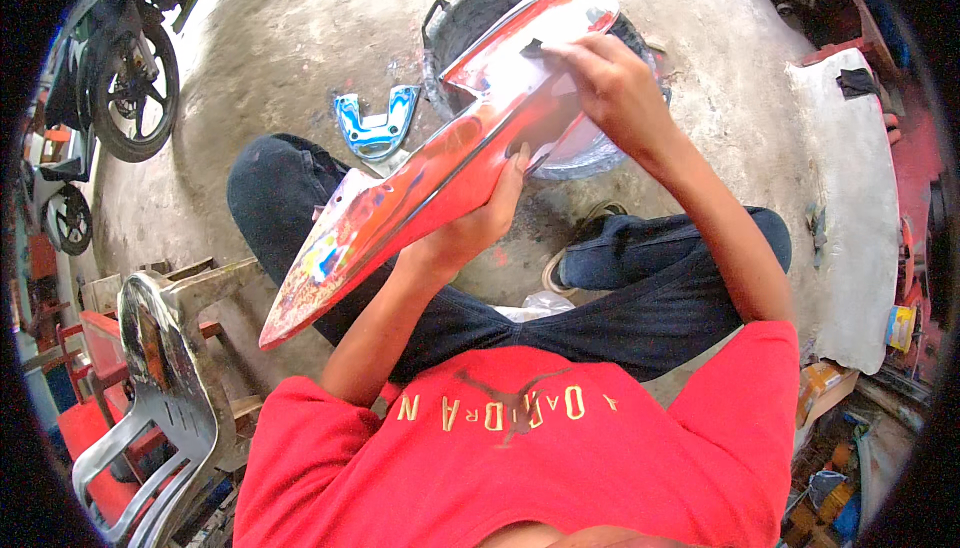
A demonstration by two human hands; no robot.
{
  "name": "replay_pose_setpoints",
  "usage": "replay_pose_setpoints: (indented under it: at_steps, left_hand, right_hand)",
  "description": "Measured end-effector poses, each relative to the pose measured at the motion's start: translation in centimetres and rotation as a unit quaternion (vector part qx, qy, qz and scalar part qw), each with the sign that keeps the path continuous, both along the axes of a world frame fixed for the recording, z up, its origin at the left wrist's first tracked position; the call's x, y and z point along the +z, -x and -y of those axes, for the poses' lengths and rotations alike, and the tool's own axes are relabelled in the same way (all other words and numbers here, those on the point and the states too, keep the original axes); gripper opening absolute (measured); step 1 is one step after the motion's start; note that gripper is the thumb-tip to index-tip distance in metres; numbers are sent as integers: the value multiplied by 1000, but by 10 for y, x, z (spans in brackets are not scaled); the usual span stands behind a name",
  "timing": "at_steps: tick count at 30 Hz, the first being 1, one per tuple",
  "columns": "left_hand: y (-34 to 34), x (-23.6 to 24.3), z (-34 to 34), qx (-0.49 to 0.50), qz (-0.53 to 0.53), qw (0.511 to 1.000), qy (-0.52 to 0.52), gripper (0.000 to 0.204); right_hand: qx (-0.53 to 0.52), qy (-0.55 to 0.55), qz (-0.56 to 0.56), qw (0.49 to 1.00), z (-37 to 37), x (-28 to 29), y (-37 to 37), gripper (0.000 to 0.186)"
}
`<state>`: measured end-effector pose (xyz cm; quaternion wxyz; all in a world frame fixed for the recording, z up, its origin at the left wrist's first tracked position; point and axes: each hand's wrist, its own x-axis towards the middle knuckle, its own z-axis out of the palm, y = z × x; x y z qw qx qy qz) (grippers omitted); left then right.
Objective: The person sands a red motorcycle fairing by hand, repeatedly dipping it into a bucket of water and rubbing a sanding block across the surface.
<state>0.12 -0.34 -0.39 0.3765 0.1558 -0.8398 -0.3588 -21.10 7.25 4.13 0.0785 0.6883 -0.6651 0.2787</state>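
Note:
A long red motorcycle body panel (pixel 420 183) with worn paint and a colourful sticker near its pointed end lies across my lap, slanting from lower left to upper right. My left hand (pixel 480 223) grips it from underneath at its middle. My right hand (pixel 610 83) presses a small dark piece of abrasive paper (pixel 532 48) against the panel's whitish, sanded upper part. I sit with my legs in dark trousers crossed beneath the panel.
A black basin (pixel 470 8) stands on the concrete floor behind the panel. A blue and white plastic part (pixel 375 123) lies to its left. Motorcycles (pixel 130 68) are parked at far left, a grey plastic chair (pixel 160 388) at lower left, a white panel (pixel 850 208) at right.

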Motion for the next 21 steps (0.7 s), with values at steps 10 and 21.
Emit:
replay_pose_setpoints:
  at_steps: [10,21]
  left_hand:
    - [3,16,3,10,-41,999,-6,26]
    - [-6,-8,7,-13,44,995,-91,31]
  right_hand:
    - [1,-11,-16,1000,-4,-2,-11,41]
    - [90,58,20,994,-10,11,-55,37]
